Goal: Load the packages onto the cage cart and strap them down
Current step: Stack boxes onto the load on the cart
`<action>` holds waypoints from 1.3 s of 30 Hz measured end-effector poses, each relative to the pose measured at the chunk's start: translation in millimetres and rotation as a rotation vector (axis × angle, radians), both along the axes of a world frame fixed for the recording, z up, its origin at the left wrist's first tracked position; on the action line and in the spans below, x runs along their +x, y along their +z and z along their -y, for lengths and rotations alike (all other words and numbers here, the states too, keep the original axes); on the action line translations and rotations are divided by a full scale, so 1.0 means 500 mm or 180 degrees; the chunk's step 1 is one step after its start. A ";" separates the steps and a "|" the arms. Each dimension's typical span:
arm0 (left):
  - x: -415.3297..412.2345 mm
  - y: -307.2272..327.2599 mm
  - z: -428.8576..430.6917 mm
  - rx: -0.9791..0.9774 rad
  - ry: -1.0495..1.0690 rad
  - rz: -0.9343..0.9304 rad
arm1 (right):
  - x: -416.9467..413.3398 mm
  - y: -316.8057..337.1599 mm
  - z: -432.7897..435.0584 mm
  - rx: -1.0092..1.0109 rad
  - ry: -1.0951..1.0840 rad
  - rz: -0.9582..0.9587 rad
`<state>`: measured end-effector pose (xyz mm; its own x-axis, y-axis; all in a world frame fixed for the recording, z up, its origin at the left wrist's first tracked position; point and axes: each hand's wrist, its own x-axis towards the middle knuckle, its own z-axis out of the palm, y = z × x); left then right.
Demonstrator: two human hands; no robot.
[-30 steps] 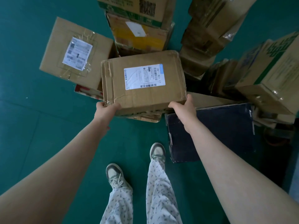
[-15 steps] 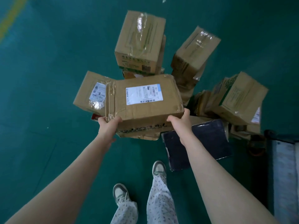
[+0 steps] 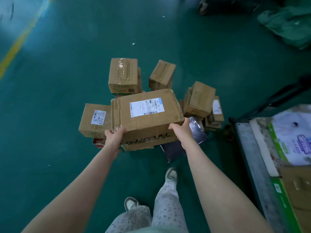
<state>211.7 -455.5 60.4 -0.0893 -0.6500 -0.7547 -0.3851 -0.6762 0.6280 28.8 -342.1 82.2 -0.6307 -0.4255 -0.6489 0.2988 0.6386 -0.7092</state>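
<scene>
I hold a brown cardboard box (image 3: 148,118) with a white shipping label above the pile on the green floor. My left hand (image 3: 114,137) grips its near left corner and my right hand (image 3: 180,129) grips its near right corner. Below it lie several more cardboard packages (image 3: 122,74) and a flat black package (image 3: 185,145). The cage cart (image 3: 252,148) shows at the right edge, its metal floor rim nearest me, with flattened cardboard and a box (image 3: 297,190) lying on it.
A labelled box (image 3: 94,120) sits left of the pile, another tall one (image 3: 162,74) behind, a stack (image 3: 200,101) to the right. A yellow floor line (image 3: 15,49) runs at far left. Green sacks (image 3: 289,22) lie top right. My feet stand near the pile.
The box has come up off the pile with both hands still on it. The view has pulled back and swung right, bringing the cart's floor and its cardboard into sight.
</scene>
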 end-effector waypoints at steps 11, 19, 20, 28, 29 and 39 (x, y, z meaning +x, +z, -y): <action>-0.054 0.134 -0.141 -0.0270 -0.0976 -0.0275 | 0.049 0.113 -0.256 -0.0080 -0.1022 -0.0107; -0.102 0.164 -0.332 -0.0316 -0.1469 -0.0528 | 0.055 0.153 -0.480 -0.0221 -0.1632 -0.0327; -0.106 0.163 -0.363 -0.0289 -0.1530 -0.0547 | 0.063 0.156 -0.518 -0.0232 -0.1710 -0.0351; -0.139 0.180 -0.636 -0.0117 -0.2207 -0.0889 | 0.132 0.184 -0.835 -0.0107 -0.2451 -0.0481; -0.148 0.186 -0.674 -0.0101 -0.2299 -0.0952 | 0.138 0.190 -0.878 -0.0102 -0.2538 -0.0513; -0.240 0.237 -0.972 -0.0125 -0.3179 -0.1455 | 0.191 0.257 -1.182 -0.0031 -0.3430 -0.0963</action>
